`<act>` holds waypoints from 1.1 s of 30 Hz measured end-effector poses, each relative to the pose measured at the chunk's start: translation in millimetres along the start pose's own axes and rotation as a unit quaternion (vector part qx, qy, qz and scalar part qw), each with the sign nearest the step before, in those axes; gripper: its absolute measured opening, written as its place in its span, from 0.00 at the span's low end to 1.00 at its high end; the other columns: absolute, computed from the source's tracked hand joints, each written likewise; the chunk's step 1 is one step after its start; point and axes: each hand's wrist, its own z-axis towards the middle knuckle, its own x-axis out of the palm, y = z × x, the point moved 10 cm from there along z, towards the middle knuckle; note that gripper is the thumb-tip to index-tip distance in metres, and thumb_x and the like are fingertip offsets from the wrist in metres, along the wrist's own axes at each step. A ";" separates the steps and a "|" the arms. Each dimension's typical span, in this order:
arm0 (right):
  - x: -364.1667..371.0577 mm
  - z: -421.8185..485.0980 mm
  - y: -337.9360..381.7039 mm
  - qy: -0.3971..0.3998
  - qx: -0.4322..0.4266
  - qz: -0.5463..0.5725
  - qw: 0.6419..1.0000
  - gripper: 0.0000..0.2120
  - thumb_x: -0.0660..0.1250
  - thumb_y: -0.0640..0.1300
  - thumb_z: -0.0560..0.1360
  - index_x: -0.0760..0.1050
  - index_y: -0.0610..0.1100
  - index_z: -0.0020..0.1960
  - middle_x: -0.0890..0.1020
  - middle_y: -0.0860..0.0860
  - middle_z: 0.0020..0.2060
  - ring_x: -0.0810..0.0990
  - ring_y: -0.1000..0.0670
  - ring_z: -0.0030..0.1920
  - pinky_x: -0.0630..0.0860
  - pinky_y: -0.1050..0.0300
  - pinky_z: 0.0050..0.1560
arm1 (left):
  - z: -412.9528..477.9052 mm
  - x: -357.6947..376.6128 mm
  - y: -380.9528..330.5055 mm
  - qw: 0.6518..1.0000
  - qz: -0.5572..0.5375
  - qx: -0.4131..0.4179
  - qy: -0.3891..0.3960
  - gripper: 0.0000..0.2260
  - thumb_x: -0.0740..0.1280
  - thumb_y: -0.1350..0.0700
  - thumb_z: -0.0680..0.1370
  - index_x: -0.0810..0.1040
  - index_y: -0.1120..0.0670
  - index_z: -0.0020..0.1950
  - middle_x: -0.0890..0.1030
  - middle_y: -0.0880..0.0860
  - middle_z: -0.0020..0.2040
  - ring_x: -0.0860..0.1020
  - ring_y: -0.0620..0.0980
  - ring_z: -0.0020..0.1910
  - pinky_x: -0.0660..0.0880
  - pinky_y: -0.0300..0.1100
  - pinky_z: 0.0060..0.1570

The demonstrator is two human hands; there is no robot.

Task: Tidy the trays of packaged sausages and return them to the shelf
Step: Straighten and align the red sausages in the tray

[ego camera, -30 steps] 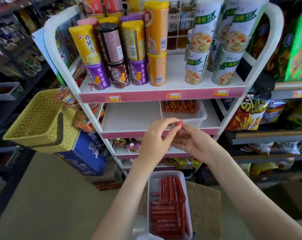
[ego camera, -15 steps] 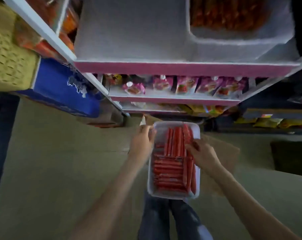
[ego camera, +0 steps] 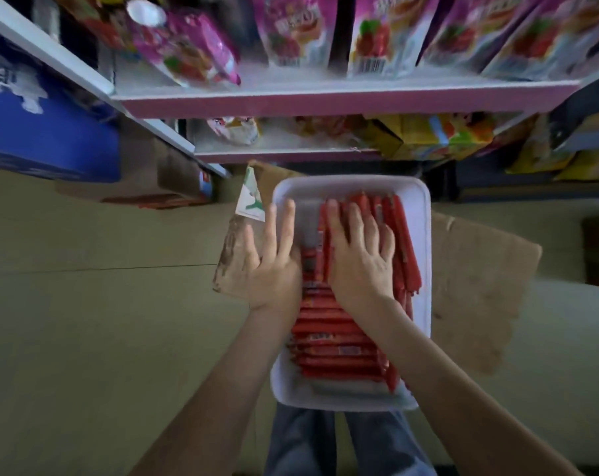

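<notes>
One white foam tray is in view, the person's knees under its near end and the pink-edged shelf beyond its far end. The left hand lies flat, fingers straight, across its left rim. The right hand presses flat on the red packaged sausages inside (two batches, too many to count). The foam is probably light and bendy and the wrappers slick, so lift by both long sides.

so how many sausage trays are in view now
1: the white tray, in front of the lower shelf, over the cardboard. Others may be out of frame.
</notes>
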 end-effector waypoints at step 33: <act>8.0 -17.8 -17.7 0.054 -0.112 0.027 0.992 0.22 0.49 0.56 0.80 0.69 0.51 0.70 0.65 0.49 0.74 0.55 0.45 0.76 0.50 0.42 0.75 | -3.8 -66.6 -42.6 0.988 -0.007 0.128 0.090 0.11 0.55 0.66 0.65 0.75 0.57 0.30 0.75 0.54 0.24 0.74 0.52 0.23 0.72 0.40 0.32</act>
